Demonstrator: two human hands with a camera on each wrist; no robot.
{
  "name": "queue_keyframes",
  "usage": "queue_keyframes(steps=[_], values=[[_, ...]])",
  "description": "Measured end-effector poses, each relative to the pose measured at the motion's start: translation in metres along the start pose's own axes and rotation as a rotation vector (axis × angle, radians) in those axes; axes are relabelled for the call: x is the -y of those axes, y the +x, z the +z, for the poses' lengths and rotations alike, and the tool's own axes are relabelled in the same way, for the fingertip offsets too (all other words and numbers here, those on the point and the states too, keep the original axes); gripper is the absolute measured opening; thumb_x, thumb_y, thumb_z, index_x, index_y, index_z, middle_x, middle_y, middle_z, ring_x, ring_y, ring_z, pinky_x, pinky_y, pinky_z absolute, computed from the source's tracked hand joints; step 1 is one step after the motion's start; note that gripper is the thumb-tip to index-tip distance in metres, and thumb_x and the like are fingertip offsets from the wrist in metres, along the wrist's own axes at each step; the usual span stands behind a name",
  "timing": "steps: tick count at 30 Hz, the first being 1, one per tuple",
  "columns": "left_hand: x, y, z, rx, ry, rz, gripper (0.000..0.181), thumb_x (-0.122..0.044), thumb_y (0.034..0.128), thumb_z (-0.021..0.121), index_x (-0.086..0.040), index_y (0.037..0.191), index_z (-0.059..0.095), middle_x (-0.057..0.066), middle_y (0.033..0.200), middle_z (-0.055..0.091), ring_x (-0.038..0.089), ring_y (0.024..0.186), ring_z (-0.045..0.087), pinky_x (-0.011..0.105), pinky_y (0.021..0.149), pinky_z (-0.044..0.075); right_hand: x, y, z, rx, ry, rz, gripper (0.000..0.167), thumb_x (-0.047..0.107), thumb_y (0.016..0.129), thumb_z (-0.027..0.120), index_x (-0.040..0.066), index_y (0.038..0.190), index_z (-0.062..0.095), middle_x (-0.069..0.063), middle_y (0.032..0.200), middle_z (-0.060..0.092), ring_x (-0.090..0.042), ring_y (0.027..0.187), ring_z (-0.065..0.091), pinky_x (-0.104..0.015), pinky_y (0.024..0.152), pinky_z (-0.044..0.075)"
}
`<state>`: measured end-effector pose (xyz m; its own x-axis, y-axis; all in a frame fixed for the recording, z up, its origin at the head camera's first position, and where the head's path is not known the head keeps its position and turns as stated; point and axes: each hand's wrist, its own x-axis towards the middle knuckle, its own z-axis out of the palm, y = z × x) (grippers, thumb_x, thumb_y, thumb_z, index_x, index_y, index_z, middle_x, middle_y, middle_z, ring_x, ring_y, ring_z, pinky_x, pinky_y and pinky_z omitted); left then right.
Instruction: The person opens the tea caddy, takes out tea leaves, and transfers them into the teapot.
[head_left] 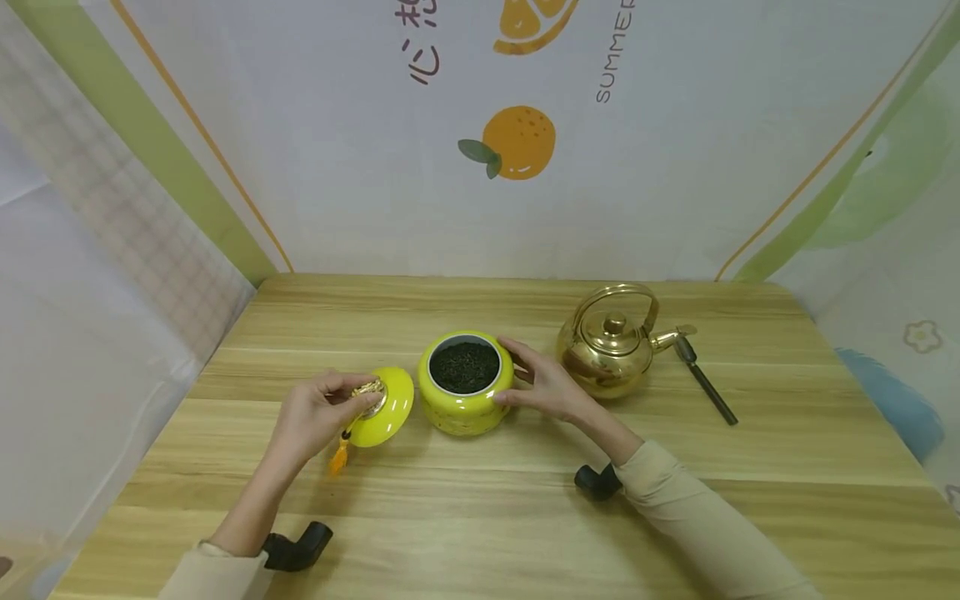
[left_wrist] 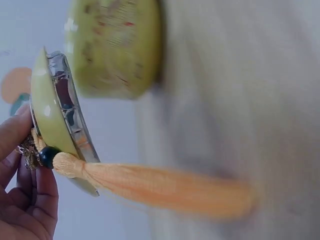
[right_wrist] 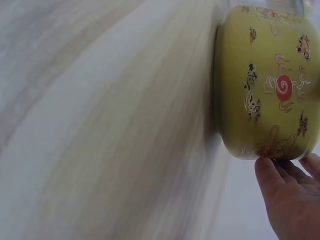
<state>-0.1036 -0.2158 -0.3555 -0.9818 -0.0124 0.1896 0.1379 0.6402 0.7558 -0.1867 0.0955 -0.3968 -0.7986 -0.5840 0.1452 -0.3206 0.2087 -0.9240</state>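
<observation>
In the head view a yellow tea jar [head_left: 459, 423] stands uncovered on the table, dark loose tea leaves [head_left: 465, 367] inside. Left of it, my left hand [head_left: 315, 415] pinches the gold knob of the jar's yellow lid [head_left: 396, 408]. The lid is tilted and held apart from the jar; an orange tassel [left_wrist: 165, 187] hangs from the knob by a dark bead [left_wrist: 48, 156]. My right hand [head_left: 551, 385] holds the jar's right side, thumb in front and fingers behind. Coloured patterns cover the jar wall [right_wrist: 265, 85] in the right wrist view.
A brass kettle [head_left: 611, 358] with an upright handle stands behind my right hand. Beside its spout lies a dark slim stick-like tool [head_left: 708, 385]. The wooden table [head_left: 465, 517] reaches back to a printed cloth [head_left: 360, 192]. Black wrist mounts [head_left: 297, 546] sit at both wrists.
</observation>
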Motion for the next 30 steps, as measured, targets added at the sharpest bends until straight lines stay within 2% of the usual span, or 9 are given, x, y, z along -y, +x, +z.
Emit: queue_keyframes(steps=[6,14,22,30], values=[[-0.029,0.021,0.003,0.018,-0.051,0.051,0.024,-0.021,0.0804,0.075,-0.008,0.1,0.074,0.007,0.085,0.064,0.01,0.068,0.056,0.02,0.052,0.049,-0.001,0.001,-0.001,-0.004,-0.007,-0.006,0.083,0.004,0.077,0.076,-0.006,0.144,0.028,-0.023,0.15,0.027,-0.033,0.139,0.028,-0.038,0.109,0.035],[-0.058,0.049,0.025,0.09,-0.096,0.134,0.022,-0.016,0.079,0.076,-0.006,0.098,0.074,0.006,0.083,0.067,0.014,0.067,0.055,0.019,0.053,0.047,-0.001,0.001,-0.001,-0.002,-0.003,-0.014,0.082,0.003,0.077,0.075,-0.006,0.143,0.028,-0.023,0.15,0.028,-0.035,0.138,0.029,-0.039,0.108,0.036],[-0.073,0.064,0.044,0.157,-0.1,0.147,0.022,-0.016,0.0793,0.076,-0.007,0.099,0.074,0.007,0.081,0.067,0.015,0.065,0.052,0.019,0.052,0.046,0.0,0.0,0.0,0.004,0.008,-0.016,0.083,0.006,0.078,0.075,-0.004,0.145,0.027,-0.021,0.151,0.027,-0.034,0.138,0.029,-0.039,0.108,0.035],[-0.078,0.072,0.055,0.189,-0.071,0.166,0.023,-0.016,0.0778,0.077,-0.005,0.098,0.074,0.006,0.077,0.063,0.014,0.065,0.05,0.02,0.052,0.044,-0.004,0.001,-0.001,0.007,0.012,-0.02,0.085,0.01,0.078,0.076,-0.005,0.145,0.025,-0.021,0.151,0.027,-0.033,0.138,0.03,-0.036,0.108,0.036]])
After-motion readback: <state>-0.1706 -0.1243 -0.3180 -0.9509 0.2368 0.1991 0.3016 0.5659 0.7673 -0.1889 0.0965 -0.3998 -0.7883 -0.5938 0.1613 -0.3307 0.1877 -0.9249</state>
